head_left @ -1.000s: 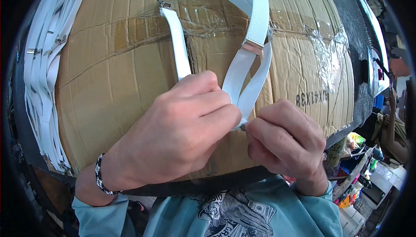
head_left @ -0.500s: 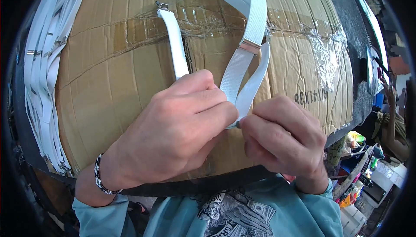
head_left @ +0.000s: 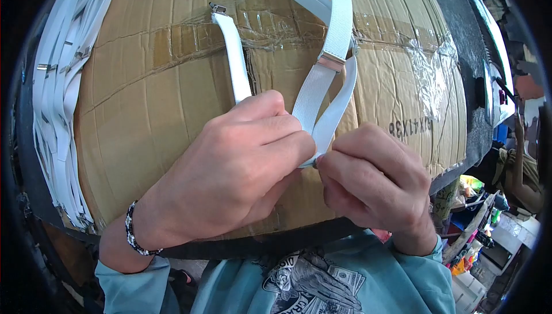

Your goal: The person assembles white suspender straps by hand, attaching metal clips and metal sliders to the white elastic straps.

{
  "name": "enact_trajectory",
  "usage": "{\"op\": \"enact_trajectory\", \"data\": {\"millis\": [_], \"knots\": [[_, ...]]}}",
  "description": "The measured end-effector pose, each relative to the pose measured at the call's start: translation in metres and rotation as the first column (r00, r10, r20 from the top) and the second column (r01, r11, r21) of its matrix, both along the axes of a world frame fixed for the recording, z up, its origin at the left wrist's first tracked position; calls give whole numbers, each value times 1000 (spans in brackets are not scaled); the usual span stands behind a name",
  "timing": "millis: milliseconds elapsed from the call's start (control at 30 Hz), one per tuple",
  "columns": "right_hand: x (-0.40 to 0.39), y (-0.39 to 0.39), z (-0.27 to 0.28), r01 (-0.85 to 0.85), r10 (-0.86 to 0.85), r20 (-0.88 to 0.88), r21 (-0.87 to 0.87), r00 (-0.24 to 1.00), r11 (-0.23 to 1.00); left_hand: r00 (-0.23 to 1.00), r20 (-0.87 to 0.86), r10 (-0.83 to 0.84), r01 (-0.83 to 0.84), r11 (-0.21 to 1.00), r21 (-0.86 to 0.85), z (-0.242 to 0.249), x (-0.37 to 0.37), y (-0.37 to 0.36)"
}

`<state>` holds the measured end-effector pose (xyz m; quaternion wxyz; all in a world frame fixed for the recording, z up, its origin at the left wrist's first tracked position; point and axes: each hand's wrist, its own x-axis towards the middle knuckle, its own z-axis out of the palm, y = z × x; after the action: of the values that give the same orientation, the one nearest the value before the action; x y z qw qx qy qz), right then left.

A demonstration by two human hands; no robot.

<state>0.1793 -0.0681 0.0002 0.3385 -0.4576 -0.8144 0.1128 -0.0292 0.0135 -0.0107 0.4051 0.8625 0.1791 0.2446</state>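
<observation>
My left hand [head_left: 241,164] is closed in a pinch around white elastic strap [head_left: 310,95], at the bottom of a loop. A metal slider [head_left: 332,62] sits on that strap higher up. From behind the same hand a narrower white strap [head_left: 233,55] runs up to a small metal clip [head_left: 217,8] lying on the cardboard. My right hand [head_left: 376,179] is closed too, its fingertips pinched at a small grey metal piece [head_left: 315,163] at the loop's bottom. The fingers hide most of that piece and how it joins the strap.
A taped cardboard box [head_left: 144,141] serves as the work surface. Along its left side hangs a bundle of white straps [head_left: 60,101] with metal fittings. Loose clear tape [head_left: 431,84] lifts at the right. Another person's arm [head_left: 520,164] and assorted clutter [head_left: 477,222] show at far right.
Both hands keep the same pinch at the bottom of the loop, with only a very slight shift of the right fingers. The straps lie almost as before.
</observation>
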Motion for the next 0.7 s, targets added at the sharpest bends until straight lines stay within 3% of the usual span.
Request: {"op": "enact_trajectory", "data": {"millis": [167,267,467,700], "knots": [[12,-3,9,-81,89,100,-88,991,993,1000,-12,-8,8,1000,18,1,2,0],[17,-5,5,-40,50,99,-101,994,994,1000,-15,9,-9,1000,6,2,0,2],[20,-6,4,95,-117,-136,-160,984,983,1000,6,12,-11,996,-93,-2,-4,8],[17,-33,-12,312,-439,-458,-328,773,891,1000,23,3,2,976,-220,-7,-11,14]]}}
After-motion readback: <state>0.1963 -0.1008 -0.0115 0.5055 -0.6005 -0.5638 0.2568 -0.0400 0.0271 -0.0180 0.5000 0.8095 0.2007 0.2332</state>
